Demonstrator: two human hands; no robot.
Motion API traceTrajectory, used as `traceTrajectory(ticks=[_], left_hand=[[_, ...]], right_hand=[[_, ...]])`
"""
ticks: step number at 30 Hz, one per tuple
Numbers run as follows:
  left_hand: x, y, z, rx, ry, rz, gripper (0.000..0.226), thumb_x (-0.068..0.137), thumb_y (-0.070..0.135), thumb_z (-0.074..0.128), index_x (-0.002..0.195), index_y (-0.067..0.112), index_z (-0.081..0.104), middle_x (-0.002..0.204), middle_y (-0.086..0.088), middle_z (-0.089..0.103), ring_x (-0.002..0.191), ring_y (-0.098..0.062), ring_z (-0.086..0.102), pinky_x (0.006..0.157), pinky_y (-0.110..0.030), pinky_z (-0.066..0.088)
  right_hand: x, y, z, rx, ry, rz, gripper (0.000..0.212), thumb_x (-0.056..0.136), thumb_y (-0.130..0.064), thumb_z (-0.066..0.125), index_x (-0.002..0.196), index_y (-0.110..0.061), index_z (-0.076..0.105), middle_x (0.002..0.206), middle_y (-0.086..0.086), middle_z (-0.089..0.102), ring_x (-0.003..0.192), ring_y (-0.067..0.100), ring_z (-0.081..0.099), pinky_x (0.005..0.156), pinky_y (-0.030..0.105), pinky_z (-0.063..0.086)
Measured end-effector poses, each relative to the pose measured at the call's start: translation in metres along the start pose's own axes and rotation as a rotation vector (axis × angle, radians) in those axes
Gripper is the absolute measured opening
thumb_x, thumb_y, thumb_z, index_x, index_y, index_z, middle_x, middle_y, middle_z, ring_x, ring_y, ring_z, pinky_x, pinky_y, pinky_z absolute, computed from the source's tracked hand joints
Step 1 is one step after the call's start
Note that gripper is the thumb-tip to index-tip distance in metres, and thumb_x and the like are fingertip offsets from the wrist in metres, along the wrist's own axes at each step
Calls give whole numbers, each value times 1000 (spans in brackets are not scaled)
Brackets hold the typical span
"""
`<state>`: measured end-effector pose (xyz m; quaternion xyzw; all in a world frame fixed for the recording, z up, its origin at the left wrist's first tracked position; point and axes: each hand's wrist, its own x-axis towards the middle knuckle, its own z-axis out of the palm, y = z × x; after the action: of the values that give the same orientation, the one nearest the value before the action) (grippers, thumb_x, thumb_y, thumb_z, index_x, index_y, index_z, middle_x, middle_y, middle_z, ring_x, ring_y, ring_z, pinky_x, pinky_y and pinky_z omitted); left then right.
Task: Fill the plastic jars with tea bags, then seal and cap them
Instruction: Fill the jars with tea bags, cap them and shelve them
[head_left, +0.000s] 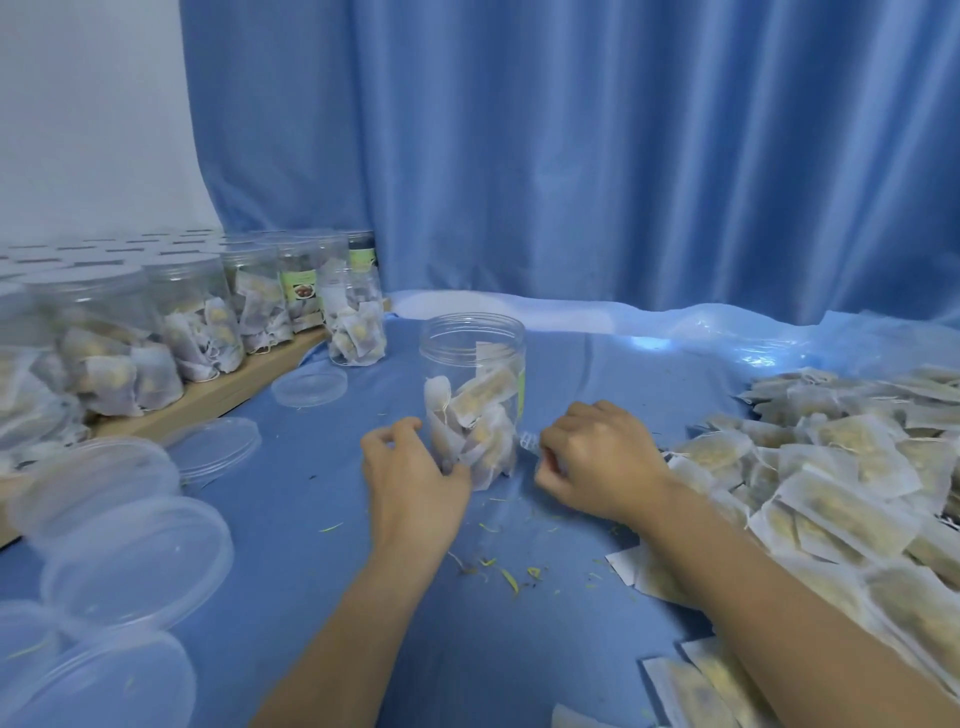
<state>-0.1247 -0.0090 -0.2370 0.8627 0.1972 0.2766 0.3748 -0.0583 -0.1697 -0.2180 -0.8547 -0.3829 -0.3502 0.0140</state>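
An open clear plastic jar (472, 338) stands upright on the blue cloth in the middle, about half full of tea bags (478, 415). My left hand (410, 473) curls round the jar's lower left side, thumb and fingers against its wall. Just right of the jar's base, my right hand (592, 457) is curled and pinches a small clear packet (529, 443) close to the jar. A big heap of loose tea bags (831, 493) lies under and beyond my right forearm.
Several clear lids (140, 561) lie at the left front. Filled, capped jars (202, 322) stand in rows on a wooden board (218, 400) at the left. Beside the board stands another open filled jar (358, 322), with a lid (309, 387) in front of it. A blue curtain hangs behind.
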Motion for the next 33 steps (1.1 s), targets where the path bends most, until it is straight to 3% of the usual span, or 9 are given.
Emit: traceTrajectory(ticks=[4,9,12,15,17,22,25,29,33], left_hand=[[2,7,-24,227,-16,60,40,86,21,57,123,12,46,127,-9,35,117,-28,40,86,-30,37],[8,4,-54,659,40,7,30,86,19,52,114,8,47,119,-15,42,110,-32,40,86,-31,35],[15,-9,-68,798,83,-187,34,85,17,55,116,8,45,122,-17,39,115,-34,39,94,-39,36],[20,-26,-76,821,55,-462,43,89,11,47,130,2,38,134,-24,31,125,-44,31,102,-58,31],[22,-36,-76,833,45,-525,48,93,12,41,138,-1,29,138,-27,27,128,-45,29,102,-58,31],[22,-45,-69,745,41,-275,44,88,3,48,129,-3,34,130,-25,35,118,-36,44,92,-33,43],[24,-41,-73,758,85,-220,49,83,10,58,127,7,38,134,-19,31,125,-37,33,99,-42,35],[26,-47,-81,819,49,-598,67,90,23,46,146,6,15,152,-28,5,136,-56,-2,107,-70,8],[24,-51,-70,789,-5,-468,65,91,14,44,144,-1,8,151,-25,9,138,-47,13,109,-61,19]], right_hand=[[1,-15,-9,209,67,-76,29,75,-24,44,57,-9,61,52,2,58,51,24,56,44,26,44],[11,-43,-18,472,183,-73,29,89,-23,44,87,-12,70,76,-4,68,71,13,56,59,19,38],[15,-53,-16,638,258,72,23,92,-19,48,97,-12,69,86,-10,65,82,8,52,70,11,37],[15,-56,-14,713,251,177,24,91,-20,47,100,-13,68,89,-15,62,83,7,52,74,2,33],[13,-56,-11,717,203,189,21,93,-19,49,100,-14,68,87,-9,66,81,8,52,72,5,34],[7,-56,-6,702,33,143,18,95,-20,52,104,-23,67,85,-14,64,75,3,48,67,19,38],[5,-56,-6,703,-19,129,19,95,-22,50,106,-25,66,89,-12,67,78,1,47,69,19,40],[5,-54,-7,707,-29,147,20,95,-21,50,107,-25,66,91,-12,68,77,6,52,71,21,42],[4,-55,-7,714,-51,159,20,95,-23,50,107,-27,66,90,-14,67,78,8,56,72,24,45]])
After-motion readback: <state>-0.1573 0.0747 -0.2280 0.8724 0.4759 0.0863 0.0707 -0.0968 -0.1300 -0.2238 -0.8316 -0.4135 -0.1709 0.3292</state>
